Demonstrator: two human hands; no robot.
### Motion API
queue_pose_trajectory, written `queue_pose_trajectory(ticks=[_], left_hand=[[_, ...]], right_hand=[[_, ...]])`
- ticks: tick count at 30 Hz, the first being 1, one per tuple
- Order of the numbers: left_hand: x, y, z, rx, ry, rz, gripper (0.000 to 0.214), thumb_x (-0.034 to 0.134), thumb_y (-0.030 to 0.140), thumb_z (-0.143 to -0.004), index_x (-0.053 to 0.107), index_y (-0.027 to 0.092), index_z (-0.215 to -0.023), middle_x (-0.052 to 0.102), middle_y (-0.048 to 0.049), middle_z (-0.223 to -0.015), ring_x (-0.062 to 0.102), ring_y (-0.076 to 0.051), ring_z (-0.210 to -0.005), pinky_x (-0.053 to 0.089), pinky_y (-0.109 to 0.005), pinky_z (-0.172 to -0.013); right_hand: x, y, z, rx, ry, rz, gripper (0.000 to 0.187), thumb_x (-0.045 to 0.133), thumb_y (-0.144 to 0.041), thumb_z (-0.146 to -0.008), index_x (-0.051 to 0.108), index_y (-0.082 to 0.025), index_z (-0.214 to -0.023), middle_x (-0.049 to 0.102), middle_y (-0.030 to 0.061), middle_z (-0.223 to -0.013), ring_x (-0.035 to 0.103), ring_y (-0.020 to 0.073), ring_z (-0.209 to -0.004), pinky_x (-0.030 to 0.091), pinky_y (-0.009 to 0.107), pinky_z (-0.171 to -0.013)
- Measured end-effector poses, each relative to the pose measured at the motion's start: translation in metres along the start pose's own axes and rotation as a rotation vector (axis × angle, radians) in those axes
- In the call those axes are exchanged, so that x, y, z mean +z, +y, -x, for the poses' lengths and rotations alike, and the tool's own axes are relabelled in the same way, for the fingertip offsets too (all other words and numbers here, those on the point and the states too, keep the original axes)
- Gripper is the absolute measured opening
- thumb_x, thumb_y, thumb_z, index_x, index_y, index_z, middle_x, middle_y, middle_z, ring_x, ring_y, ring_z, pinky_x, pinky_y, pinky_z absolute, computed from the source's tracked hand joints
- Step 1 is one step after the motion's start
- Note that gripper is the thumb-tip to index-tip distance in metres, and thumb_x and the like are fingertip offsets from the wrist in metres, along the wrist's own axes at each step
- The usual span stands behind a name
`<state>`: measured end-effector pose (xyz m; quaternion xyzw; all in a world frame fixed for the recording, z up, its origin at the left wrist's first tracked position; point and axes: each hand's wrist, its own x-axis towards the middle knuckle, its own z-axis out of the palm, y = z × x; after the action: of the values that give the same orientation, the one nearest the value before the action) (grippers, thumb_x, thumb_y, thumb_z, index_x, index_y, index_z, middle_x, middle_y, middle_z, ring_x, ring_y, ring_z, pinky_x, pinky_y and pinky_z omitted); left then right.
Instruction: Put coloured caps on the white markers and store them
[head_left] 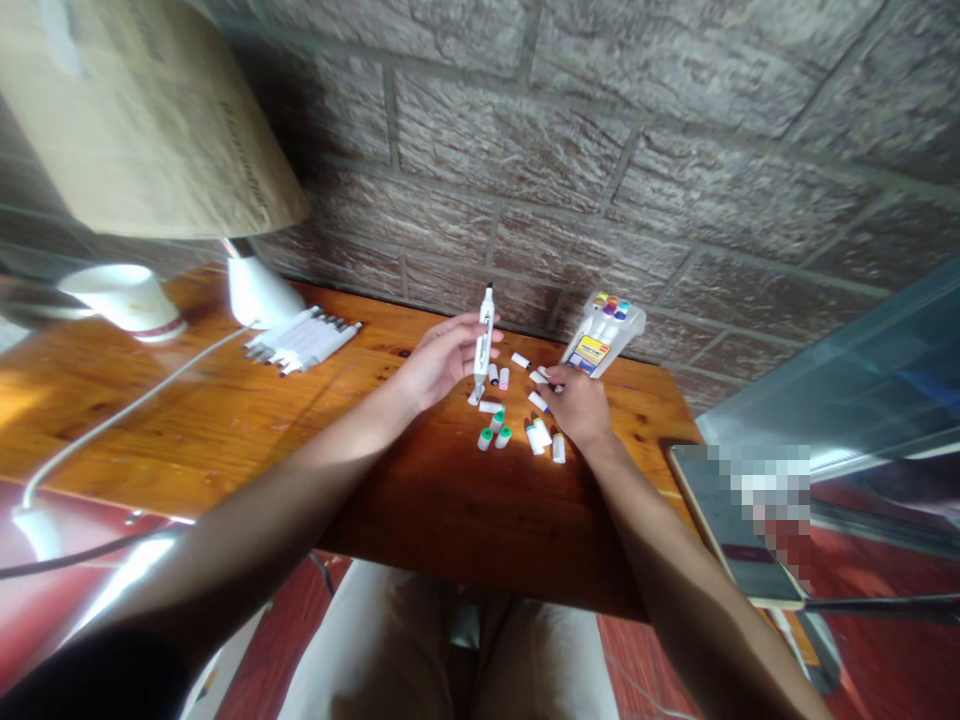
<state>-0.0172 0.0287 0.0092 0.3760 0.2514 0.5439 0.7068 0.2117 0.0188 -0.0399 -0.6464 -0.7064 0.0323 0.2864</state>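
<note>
My left hand (pixel 441 362) is closed around a white marker (pixel 485 335), held upright with its dark nib bare at the top. My right hand (pixel 583 405) is lowered to the table, its fingertips pinched at a small white marker cap (pixel 540 376). Loose caps lie scattered between the two hands. Several of them, including a green-topped cap (pixel 485 438), stand on end nearest to me. A yellow-banded cap (pixel 541 432) leans beside others below my right hand. Behind that hand stands a clear plastic marker case (pixel 606 335) with a yellow label and a few coloured marker ends showing.
A row of white markers (pixel 304 340) lies at the left, by the lamp base (pixel 259 290). A white cup (pixel 127 300) stands farther left, and the lamp's cord (pixel 142 390) crosses the table. On the right edge rests a tablet (pixel 731 530). A brick wall (pixel 510 150) borders the back.
</note>
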Motion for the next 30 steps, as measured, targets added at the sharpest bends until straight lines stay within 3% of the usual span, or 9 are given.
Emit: queue_pose_trajectory(ticks=[3, 6, 13, 18, 22, 27, 30], left_hand=[[0.000, 0.000, 0.000, 0.006, -0.019, 0.004, 0.027, 0.072, 0.016, -0.073, 0.071, 0.012, -0.100, 0.076, -0.0031, -0.081, 0.069, -0.011, -0.064, 0.054, -0.020, -0.060], [-0.001, 0.000, 0.000, 0.003, -0.016, 0.007, 0.027, 0.071, 0.016, -0.073, 0.071, 0.012, -0.100, 0.076, -0.0030, -0.081, 0.069, -0.011, -0.064, 0.055, -0.020, -0.061], [-0.002, -0.001, 0.000, -0.005, -0.055, -0.011, 0.027, 0.069, 0.015, -0.075, 0.073, 0.014, -0.101, 0.077, -0.0046, -0.088, 0.070, -0.012, -0.067, 0.056, -0.021, -0.061], [-0.002, -0.002, 0.000, -0.013, -0.050, 0.012, 0.025, 0.068, 0.014, -0.076, 0.073, 0.013, -0.101, 0.077, -0.0044, -0.084, 0.070, -0.012, -0.065, 0.056, -0.021, -0.060], [-0.001, -0.003, 0.001, -0.030, -0.058, -0.007, 0.025, 0.068, 0.013, -0.077, 0.072, 0.013, -0.102, 0.078, -0.0055, -0.088, 0.070, -0.013, -0.068, 0.059, -0.024, -0.065], [-0.004, -0.004, 0.001, -0.027, -0.107, -0.013, 0.028, 0.070, 0.017, -0.082, 0.072, 0.016, -0.110, 0.079, -0.0071, -0.097, 0.074, -0.015, -0.073, 0.059, -0.025, -0.067], [-0.004, -0.005, 0.002, -0.025, -0.129, -0.002, 0.030, 0.071, 0.022, -0.086, 0.070, 0.020, -0.116, 0.079, -0.0063, -0.097, 0.075, -0.016, -0.077, 0.060, -0.026, -0.070]], right_hand=[[-0.009, -0.005, 0.001, -0.032, 0.025, -0.037, 0.015, 0.064, -0.025, -0.086, 0.076, -0.022, -0.095, 0.079, 0.0062, -0.090, 0.073, 0.0228, -0.081, 0.055, 0.034, -0.078], [-0.024, -0.013, 0.005, -0.190, 0.055, -0.154, 0.017, 0.064, -0.023, -0.083, 0.076, -0.020, -0.094, 0.077, 0.0061, -0.090, 0.069, 0.0197, -0.077, 0.053, 0.032, -0.076], [-0.040, -0.027, 0.016, -0.482, -0.285, -0.316, 0.011, 0.065, -0.021, -0.082, 0.075, -0.017, -0.084, 0.069, 0.0014, -0.070, 0.057, 0.0125, -0.060, 0.043, 0.024, -0.061], [-0.035, -0.029, 0.019, -0.480, -0.446, -0.300, 0.014, 0.068, -0.018, -0.081, 0.076, -0.018, -0.092, 0.067, -0.0012, -0.068, 0.054, 0.0103, -0.057, 0.040, 0.022, -0.061], [-0.032, -0.028, 0.020, -0.491, -0.464, -0.268, 0.015, 0.066, -0.019, -0.083, 0.076, -0.017, -0.094, 0.068, -0.0004, -0.071, 0.054, 0.0098, -0.057, 0.040, 0.022, -0.060], [-0.035, -0.015, 0.015, -0.472, -0.494, -0.316, 0.034, 0.066, -0.019, -0.082, 0.071, -0.019, -0.115, 0.068, -0.0015, -0.075, 0.057, 0.0107, -0.060, 0.042, 0.022, -0.061], [-0.041, -0.006, 0.011, -0.415, -0.471, -0.367, 0.032, 0.064, -0.021, -0.082, 0.070, -0.017, -0.113, 0.064, -0.0023, -0.071, 0.055, 0.0109, -0.058, 0.043, 0.023, -0.059]])
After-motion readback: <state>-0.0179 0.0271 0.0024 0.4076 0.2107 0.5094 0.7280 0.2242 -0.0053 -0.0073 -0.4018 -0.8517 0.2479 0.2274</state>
